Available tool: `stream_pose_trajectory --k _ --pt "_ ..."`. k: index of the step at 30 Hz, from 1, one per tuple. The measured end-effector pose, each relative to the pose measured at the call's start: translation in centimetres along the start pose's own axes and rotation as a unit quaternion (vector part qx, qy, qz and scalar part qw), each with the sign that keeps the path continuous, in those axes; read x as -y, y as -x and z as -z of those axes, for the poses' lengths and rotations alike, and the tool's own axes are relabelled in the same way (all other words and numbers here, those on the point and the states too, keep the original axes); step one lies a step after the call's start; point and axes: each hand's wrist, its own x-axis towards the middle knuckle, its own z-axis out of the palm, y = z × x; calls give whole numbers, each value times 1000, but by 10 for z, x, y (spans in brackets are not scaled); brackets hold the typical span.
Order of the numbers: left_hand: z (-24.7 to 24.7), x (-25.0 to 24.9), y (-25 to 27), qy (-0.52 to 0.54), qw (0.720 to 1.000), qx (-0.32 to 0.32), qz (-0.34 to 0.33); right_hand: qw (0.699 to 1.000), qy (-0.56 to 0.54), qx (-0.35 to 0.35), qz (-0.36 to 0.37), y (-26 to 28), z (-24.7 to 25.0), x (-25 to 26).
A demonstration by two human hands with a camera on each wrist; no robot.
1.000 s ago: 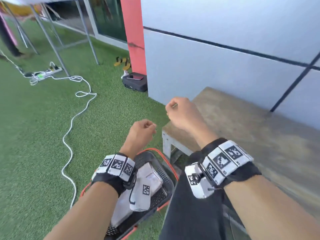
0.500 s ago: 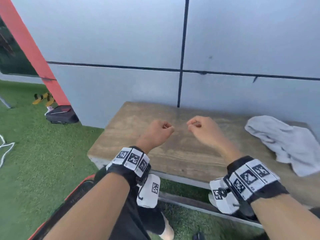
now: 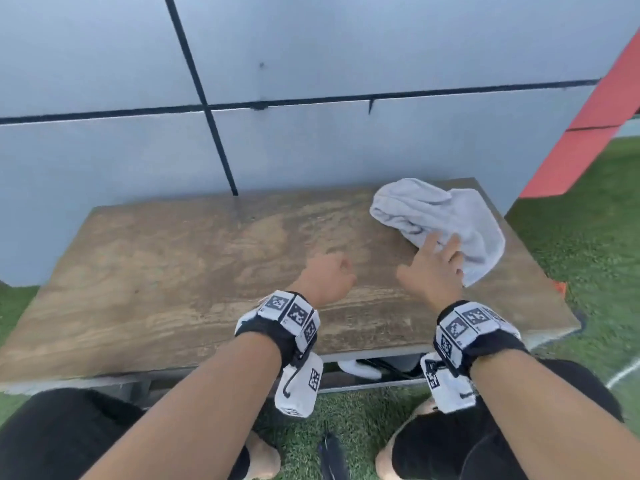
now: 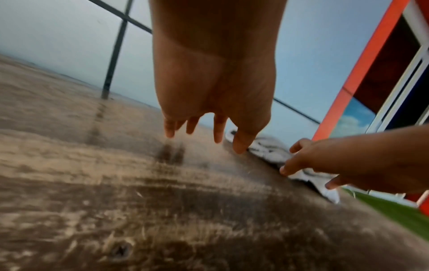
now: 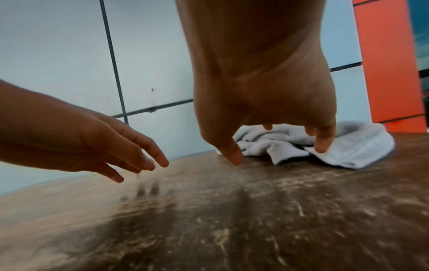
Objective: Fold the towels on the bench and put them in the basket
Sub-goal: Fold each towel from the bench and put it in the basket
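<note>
Left hand hovers mid-table, fingers loose, holding nothing. At about 2 o'clock from it the right hand is spread wide, fingertips at the near edge of the crumpled white towel, which lies at the table's far right end. Towel looks light, soft and limp; best pinched at a corner or hem, then spread flat.

The towel — pale grey-white terry with thin dark stripes — lies crumpled and unfolded on the far right part of the bench, near the wall. The bench is a worn wooden slab, brown and streaked — its top otherwise bare. No basket shows.
</note>
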Motion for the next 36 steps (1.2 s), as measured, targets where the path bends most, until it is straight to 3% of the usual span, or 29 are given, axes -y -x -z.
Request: stream_pose_trajectory --k 5,14,22,25,28,30,33,36 --pt "-33 9 -30 -69 997 -24 28 999 38 19 13 -24 -15 -27" --pt "-73 25 -36 -138 987 -81 33 984 140 -79 75 -31 -31 -31" --pt "-72 27 -33 -135 986 -97 12 967 187 -11 173 3 -32 -2" --pt "-64 30 -31 -58 992 -109 -4 973 71 45 216 13 -23 5" --pt "-50 33 -19 39 983 -175 -40 965 -41 96 240 17 -11 14" --pt "-41 35 -12 75 972 -213 -66 962 -84 75 250 20 -4 25" --pt "-22 35 -3 115 962 -217 -117 950 -181 7 254 24 7 48" --pt "3 29 7 139 950 -234 -154 931 -241 -13 272 29 23 72"
